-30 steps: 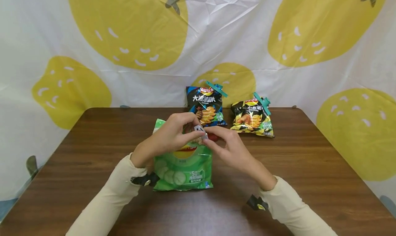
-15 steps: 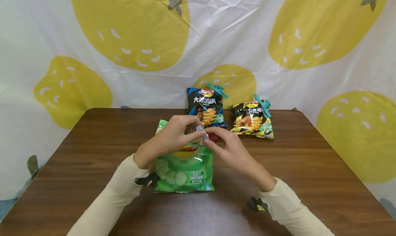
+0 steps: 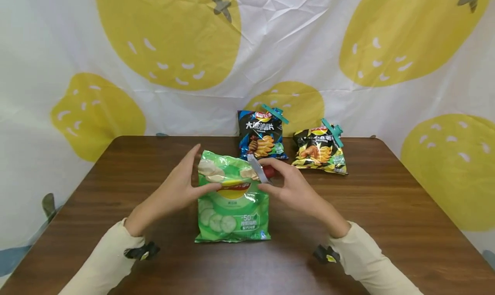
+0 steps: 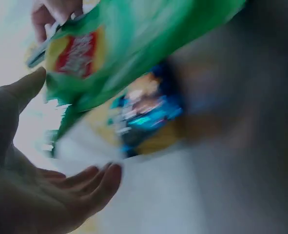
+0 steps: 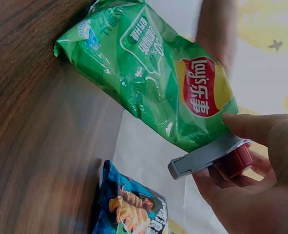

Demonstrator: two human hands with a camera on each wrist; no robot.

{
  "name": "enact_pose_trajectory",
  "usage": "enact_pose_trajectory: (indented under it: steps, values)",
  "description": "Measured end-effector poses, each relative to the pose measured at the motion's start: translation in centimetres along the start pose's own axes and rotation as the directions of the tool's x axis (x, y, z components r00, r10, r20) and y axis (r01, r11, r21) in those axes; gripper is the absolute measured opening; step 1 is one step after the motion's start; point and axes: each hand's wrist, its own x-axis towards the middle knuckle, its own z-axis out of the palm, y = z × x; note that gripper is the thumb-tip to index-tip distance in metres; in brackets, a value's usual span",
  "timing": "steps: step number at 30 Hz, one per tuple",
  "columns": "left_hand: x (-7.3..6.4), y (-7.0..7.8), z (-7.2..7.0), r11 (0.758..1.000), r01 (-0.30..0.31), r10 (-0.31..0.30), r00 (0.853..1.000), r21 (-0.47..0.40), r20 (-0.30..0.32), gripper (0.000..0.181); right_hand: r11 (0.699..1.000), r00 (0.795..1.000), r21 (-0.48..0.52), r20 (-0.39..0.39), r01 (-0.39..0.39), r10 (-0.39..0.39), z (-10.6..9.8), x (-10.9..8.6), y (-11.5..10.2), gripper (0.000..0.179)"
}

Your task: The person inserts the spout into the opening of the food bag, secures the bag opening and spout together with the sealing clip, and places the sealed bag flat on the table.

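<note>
A green bag of potato chips (image 3: 232,209) stands upright on the wooden table, its front facing me. At its upper right corner sits a grey bag clip (image 5: 195,158) with a red knob, set slantwise over the corner. My right hand (image 3: 295,185) pinches this clip between thumb and fingers. My left hand (image 3: 174,187) is at the bag's left side with fingers spread, and its thumb overlaps the bag's front. In the left wrist view, the left hand's fingers (image 4: 102,187) are stretched out below the bag, holding nothing.
Behind the green bag, a blue-black chip bag (image 3: 261,134) and a yellow-black chip bag (image 3: 319,151) stand at the table's back edge, each with a teal clip (image 3: 332,132) on its top right corner. A lemon-print cloth (image 3: 174,110) hangs behind the table (image 3: 386,209).
My left hand has let go near the clip and moved left, its fingers spreading and uncovering the bag's top. The right hand stays on the clip.
</note>
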Motion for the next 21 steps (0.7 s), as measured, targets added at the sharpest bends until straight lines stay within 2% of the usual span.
enact_pose_trajectory:
  steps: [2, 5, 7, 10, 12, 17, 19, 21]
  values:
    - [-1.3, -1.5, 0.5, 0.995, 0.061, -0.052, 0.993, -0.083, 0.102, 0.091, 1.000, 1.000, 0.009, -0.008, 0.005, -0.005, 0.2, 0.0, 0.0, 0.045]
    - [-2.9, -3.0, 1.4, 0.977, 0.083, -0.034, 0.970, -0.195, 0.239, 0.064, 1.000, 1.000, 0.012, -0.003, 0.026, -0.026, 0.4, 0.1, -0.1, 0.047]
    - [-3.6, -3.4, 1.9, 0.962, 0.078, -0.003, 0.960, -0.260, 0.278, 0.050, 0.999, 0.999, -0.006, 0.009, 0.041, -0.041, 0.4, 0.1, -0.1, 0.050]
    - [-4.2, -3.4, 2.3, 0.941, 0.090, 0.008, 0.958, -0.326, 0.288, 0.040, 0.999, 0.999, -0.042, 0.031, 0.030, -0.029, 0.1, -0.2, -0.1, 0.056]
    - [-4.4, -3.4, 2.4, 0.940, 0.076, 0.020, 0.961, -0.333, 0.275, 0.035, 0.998, 1.000, -0.068, 0.023, 0.009, -0.007, -0.2, -0.6, 0.0, 0.053]
    - [-5.1, -3.6, 2.5, 0.936, 0.065, 0.034, 0.962, -0.347, 0.271, 0.027, 0.976, 0.992, -0.202, -0.118, -0.077, 0.054, -0.1, -3.2, 0.2, 0.024]
    - [-5.3, -3.6, 2.3, 0.930, 0.067, 0.035, 0.963, -0.362, 0.267, 0.028, 0.976, 0.994, -0.197, -0.078, -0.089, 0.075, 0.4, -4.2, 0.3, 0.020]
    - [-5.5, -3.7, 2.2, 0.924, 0.071, 0.034, 0.963, -0.377, 0.266, 0.028, 0.987, 0.994, -0.133, 0.058, -0.088, 0.097, 1.0, -4.8, 0.3, 0.024]
